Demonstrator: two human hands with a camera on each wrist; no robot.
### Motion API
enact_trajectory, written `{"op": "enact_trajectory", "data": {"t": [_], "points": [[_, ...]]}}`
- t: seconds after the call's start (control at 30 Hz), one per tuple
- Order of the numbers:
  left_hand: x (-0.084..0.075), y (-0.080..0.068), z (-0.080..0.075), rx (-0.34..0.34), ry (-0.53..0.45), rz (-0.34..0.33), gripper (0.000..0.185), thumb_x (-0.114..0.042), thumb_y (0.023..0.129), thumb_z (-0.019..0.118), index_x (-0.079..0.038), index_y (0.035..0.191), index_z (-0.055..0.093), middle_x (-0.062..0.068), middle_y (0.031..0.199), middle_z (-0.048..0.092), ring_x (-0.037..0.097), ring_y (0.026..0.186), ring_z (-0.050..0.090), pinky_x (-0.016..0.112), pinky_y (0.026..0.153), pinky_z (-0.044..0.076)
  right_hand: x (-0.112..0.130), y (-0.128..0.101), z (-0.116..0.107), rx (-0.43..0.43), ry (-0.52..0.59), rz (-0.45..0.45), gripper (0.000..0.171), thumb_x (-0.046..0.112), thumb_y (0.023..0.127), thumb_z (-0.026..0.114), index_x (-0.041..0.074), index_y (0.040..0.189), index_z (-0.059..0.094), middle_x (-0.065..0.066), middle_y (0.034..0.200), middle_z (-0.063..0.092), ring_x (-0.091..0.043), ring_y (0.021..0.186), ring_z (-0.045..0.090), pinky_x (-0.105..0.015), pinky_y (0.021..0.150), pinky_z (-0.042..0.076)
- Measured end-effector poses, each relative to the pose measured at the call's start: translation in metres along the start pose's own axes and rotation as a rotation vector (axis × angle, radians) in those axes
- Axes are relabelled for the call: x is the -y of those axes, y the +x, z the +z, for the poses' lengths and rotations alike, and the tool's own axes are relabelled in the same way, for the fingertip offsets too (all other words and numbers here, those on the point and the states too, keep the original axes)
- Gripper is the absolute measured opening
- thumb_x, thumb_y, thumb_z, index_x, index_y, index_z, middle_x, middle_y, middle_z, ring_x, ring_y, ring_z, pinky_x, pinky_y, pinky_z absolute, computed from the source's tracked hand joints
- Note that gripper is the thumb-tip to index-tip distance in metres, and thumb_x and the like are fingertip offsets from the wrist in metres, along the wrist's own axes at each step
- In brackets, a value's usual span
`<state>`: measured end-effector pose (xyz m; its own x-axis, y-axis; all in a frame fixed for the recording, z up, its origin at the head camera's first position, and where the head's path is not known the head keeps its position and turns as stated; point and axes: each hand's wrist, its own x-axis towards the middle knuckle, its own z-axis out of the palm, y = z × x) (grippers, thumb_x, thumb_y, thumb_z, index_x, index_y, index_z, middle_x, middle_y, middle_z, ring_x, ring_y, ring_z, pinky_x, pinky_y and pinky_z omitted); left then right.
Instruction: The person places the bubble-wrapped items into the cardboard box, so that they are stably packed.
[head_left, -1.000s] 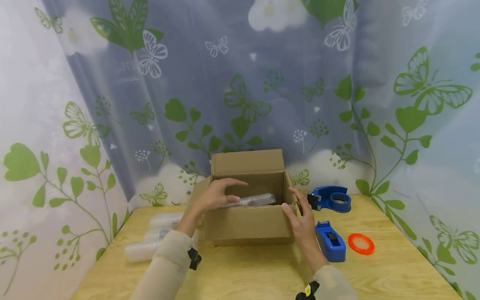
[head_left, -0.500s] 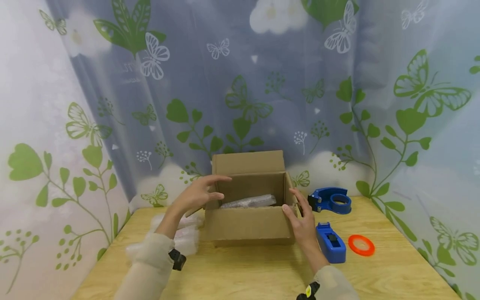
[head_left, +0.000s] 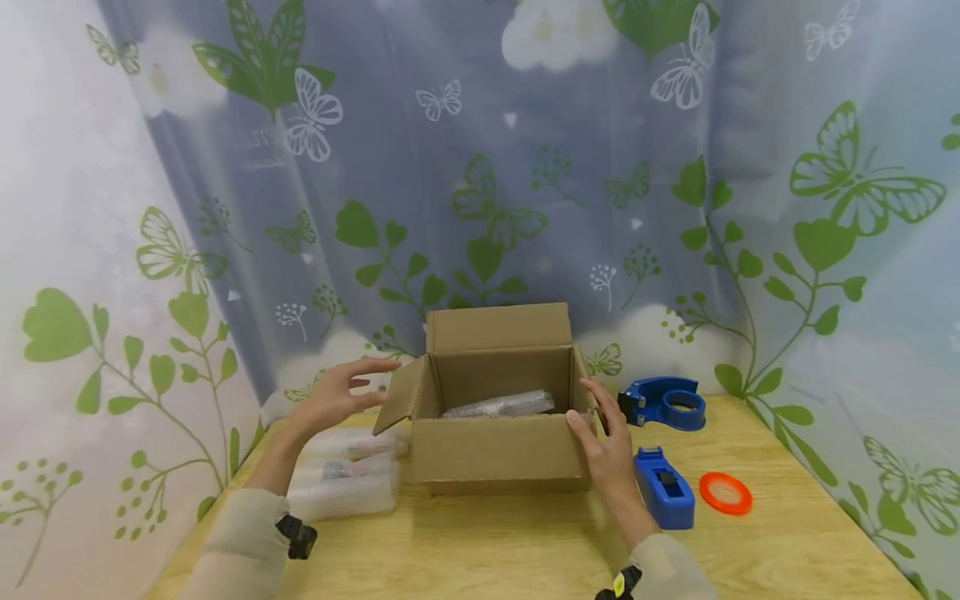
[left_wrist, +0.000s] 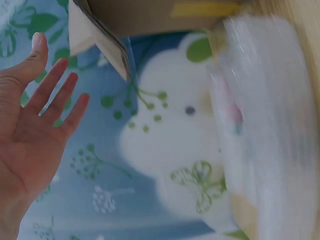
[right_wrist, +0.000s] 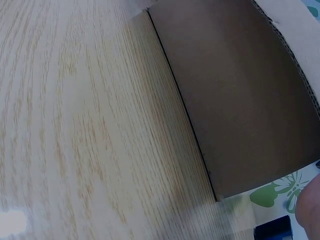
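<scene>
Wooden table (head_left: 525,550), cardboard box (head_left: 495,454), plastic-wrapped packs (head_left: 345,479), blue dispensers (head_left: 663,496), orange ring (head_left: 725,492)

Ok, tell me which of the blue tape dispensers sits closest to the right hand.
The boxy blue dispenser lying near the table's front, just beside the right hand. The other, ring-shaped dispenser sits farther back by the curtain.

I am looking at a brown cardboard box (head_left: 495,450), dull and a bit rough. The table (head_left: 525,550) is showing smooth, light wood. The bags (head_left: 345,479) are looking like clear, shiny plastic. The blue tape holder (head_left: 663,496) is looking like smooth plastic.
</scene>
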<state>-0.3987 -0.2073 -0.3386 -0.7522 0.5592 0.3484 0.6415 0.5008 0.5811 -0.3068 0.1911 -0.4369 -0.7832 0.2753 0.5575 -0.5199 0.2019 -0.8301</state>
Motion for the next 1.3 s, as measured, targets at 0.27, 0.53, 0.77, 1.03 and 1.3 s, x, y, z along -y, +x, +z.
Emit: {"op": "enact_trajectory", "data": {"t": [0.27,0.53,0.77,1.03,1.3], "points": [[0.021,-0.042,-0.016,0.010,0.038,-0.048,0.050,-0.015,0.101,0.070,-0.005,0.148,0.057,0.021,0.149,0.056,0.047,0.137,0.049,0.066,0.110,0.042,0.002,0.000,-0.001,0.006,-0.015,-0.011,0.051,0.007,0.100,0.066,0.000,0.149,0.052,-0.023,0.162,0.038,-0.043,0.151,0.029,-0.074,0.117,0.021],[0.051,-0.074,-0.012,0.048,-0.017,-0.079,0.050,-0.018,0.100,0.071,-0.002,0.146,0.058,0.023,0.144,0.060,0.047,0.132,0.055,0.060,0.103,0.050,-0.025,0.005,-0.004,-0.012,-0.022,-0.026,0.051,0.009,0.101,0.066,0.007,0.150,0.053,-0.016,0.164,0.038,-0.038,0.152,0.030,-0.072,0.119,0.018],[0.076,-0.104,-0.008,0.141,-0.030,-0.119,0.050,-0.020,0.100,0.072,-0.001,0.144,0.059,0.023,0.138,0.064,0.046,0.124,0.061,0.059,0.100,0.052,-0.044,0.007,-0.004,0.005,-0.025,-0.030,0.052,0.014,0.100,0.069,0.014,0.151,0.055,-0.010,0.165,0.039,-0.034,0.153,0.032,-0.072,0.119,0.020],[0.094,-0.123,0.007,0.281,-0.247,-0.226,0.054,-0.017,0.104,0.066,0.009,0.148,0.050,0.034,0.146,0.052,0.061,0.135,0.043,0.039,0.097,0.058,-0.043,0.007,-0.003,-0.021,-0.023,-0.036,0.052,0.014,0.099,0.070,0.016,0.149,0.056,-0.010,0.163,0.042,-0.032,0.152,0.034,-0.070,0.120,0.020],[0.103,-0.126,0.017,0.232,-0.076,-0.201,0.053,-0.018,0.094,0.077,-0.002,0.142,0.062,0.026,0.142,0.060,0.059,0.134,0.045,0.046,0.098,0.054,-0.043,0.007,-0.001,-0.023,-0.013,-0.056,0.051,0.012,0.100,0.070,0.015,0.149,0.057,-0.006,0.162,0.043,-0.030,0.152,0.035,-0.069,0.121,0.017]]}}
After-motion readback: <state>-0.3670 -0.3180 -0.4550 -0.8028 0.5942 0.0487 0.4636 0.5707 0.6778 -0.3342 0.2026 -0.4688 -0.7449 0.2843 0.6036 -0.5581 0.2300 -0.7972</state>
